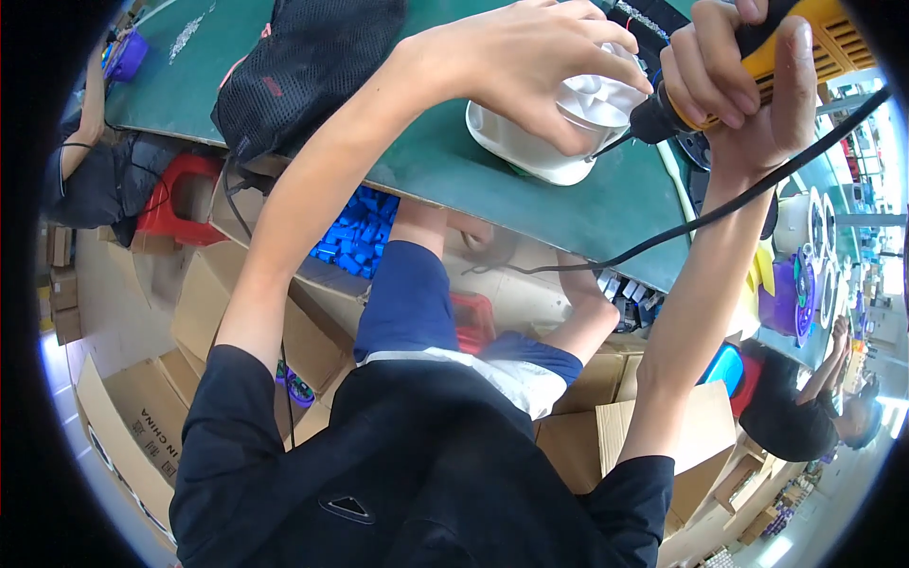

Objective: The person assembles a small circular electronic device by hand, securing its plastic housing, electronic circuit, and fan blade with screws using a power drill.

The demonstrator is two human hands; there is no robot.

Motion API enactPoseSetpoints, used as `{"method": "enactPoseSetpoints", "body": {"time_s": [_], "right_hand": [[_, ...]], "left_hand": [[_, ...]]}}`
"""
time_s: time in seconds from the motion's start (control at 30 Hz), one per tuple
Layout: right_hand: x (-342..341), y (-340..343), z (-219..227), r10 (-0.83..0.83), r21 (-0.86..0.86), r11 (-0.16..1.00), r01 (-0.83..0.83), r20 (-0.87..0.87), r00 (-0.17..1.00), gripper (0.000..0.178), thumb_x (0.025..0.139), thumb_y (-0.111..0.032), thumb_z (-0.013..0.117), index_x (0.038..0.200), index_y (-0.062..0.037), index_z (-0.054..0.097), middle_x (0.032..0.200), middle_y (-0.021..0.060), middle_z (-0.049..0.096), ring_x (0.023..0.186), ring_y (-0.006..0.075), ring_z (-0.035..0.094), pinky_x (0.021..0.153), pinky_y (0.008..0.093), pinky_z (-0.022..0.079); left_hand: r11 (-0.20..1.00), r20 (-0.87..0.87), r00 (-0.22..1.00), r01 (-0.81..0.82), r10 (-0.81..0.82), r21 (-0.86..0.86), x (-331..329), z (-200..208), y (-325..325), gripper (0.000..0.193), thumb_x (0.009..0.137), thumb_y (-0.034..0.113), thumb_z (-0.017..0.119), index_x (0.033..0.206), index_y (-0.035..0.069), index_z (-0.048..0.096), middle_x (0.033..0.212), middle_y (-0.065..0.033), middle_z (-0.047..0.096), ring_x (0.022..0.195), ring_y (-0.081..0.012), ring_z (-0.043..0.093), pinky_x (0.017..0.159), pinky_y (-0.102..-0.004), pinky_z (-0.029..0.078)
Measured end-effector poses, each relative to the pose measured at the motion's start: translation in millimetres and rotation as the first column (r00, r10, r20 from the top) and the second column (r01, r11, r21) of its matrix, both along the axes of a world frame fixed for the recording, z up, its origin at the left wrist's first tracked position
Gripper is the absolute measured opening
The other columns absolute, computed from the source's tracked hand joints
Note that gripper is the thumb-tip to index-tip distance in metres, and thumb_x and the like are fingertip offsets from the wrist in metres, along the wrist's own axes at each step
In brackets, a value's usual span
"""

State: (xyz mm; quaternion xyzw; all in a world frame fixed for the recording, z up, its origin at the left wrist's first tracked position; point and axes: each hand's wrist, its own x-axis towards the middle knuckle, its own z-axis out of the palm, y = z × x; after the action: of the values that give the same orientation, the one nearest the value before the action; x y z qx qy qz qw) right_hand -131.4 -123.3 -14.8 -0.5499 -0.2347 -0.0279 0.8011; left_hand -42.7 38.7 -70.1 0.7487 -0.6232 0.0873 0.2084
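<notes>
One co-worker in dark clothes point(109, 185) is at the far left of the white plastic housing point(525, 151), beside a red stool point(180, 194). Nearer, still left of the housing, a black mesh bag point(308, 71) lies on the green table point(431, 161), and small blue pieces point(355, 232) fill a box lower down, below the table's edge. The housing itself rests on the table near that edge. The person's left hand point(549, 76) arches over it, fingers curled and thumb against its near side, holding it. Just right of the housing, the right hand point(753, 133) wraps around a yellow-and-black power driver point(814, 47); its bit reaches the housing's right side, though whether it touches cannot be told. A black cable point(720, 208) crosses the right forearm. Farther right of the housing stands a purple round part point(795, 298), with another co-worker point(791, 421) beyond
</notes>
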Motion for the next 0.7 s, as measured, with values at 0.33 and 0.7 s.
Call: {"method": "enactPoseSetpoints", "body": {"time_s": [0.33,0.7], "right_hand": [[39,-19,8,-0.675,-0.222,0.486,0.845,0.519,0.524,0.029,0.093,-0.030,0.069,0.094,-0.0041,0.055,0.053,-0.0023,0.046,0.037,0.0081,0.042,0.037,0.0218,0.038],[83,-68,4,-0.393,-0.061,0.885,0.462,0.437,0.809,0.026,0.090,-0.023,0.072,0.100,-0.0025,0.060,0.061,0.0032,0.050,0.051,0.0114,0.050,0.054,0.0304,0.047]], "left_hand": [[0.960,0.141,0.954,-0.247,0.265,-0.131,26,-16,-2,0.062,0.072,0.040,0.070,0.130,0.021,0.062,0.135,-0.0122,0.055,0.125,-0.0315,0.049,0.103,-0.0431,0.041],[0.906,-0.027,0.918,-0.384,0.395,0.175,56,9,10,0.079,0.072,0.048,0.067,0.143,0.019,0.047,0.142,-0.0193,0.046,0.129,-0.0369,0.047,0.108,-0.0429,0.040]]}}
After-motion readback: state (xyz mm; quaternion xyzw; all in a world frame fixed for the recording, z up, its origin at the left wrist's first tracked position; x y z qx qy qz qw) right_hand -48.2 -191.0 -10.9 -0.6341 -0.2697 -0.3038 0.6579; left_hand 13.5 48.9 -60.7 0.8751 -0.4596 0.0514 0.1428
